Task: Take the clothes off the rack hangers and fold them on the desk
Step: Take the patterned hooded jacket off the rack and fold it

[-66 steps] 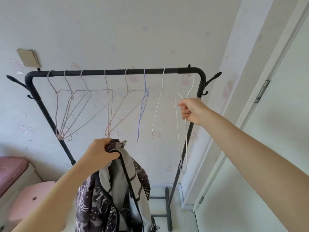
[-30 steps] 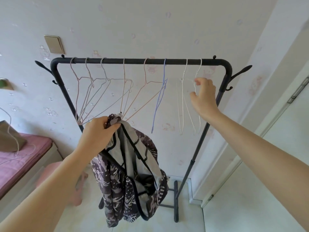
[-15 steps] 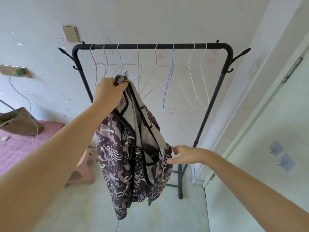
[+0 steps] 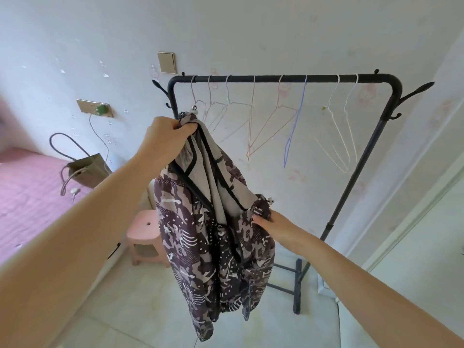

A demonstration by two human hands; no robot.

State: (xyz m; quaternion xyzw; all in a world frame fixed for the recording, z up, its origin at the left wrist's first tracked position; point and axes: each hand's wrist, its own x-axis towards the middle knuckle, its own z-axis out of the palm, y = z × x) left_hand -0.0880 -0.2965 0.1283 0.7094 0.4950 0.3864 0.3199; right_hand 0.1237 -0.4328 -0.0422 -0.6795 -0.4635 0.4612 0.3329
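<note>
Head view: camouflage-print jacket (image 4: 213, 247) in brown, grey and white, grey lining and black piping showing, bunched and dangling free of the rack (image 4: 283, 78), well above the floor. Left hand (image 4: 165, 136) raised, fingers clamped on the gathered top of the garment. Right hand (image 4: 273, 223) lower, fingers pinched on a fold at its right edge. Bare wire hangers (image 4: 251, 121) strung along the bar behind, none carrying cloth. Pink stool (image 4: 143, 232) near the jacket's left edge, bed (image 4: 30, 187) far left with a paper bag (image 4: 88, 169) on it. Open tiled floor beneath and toward the near side; door (image 4: 426, 247) close on the right.
</note>
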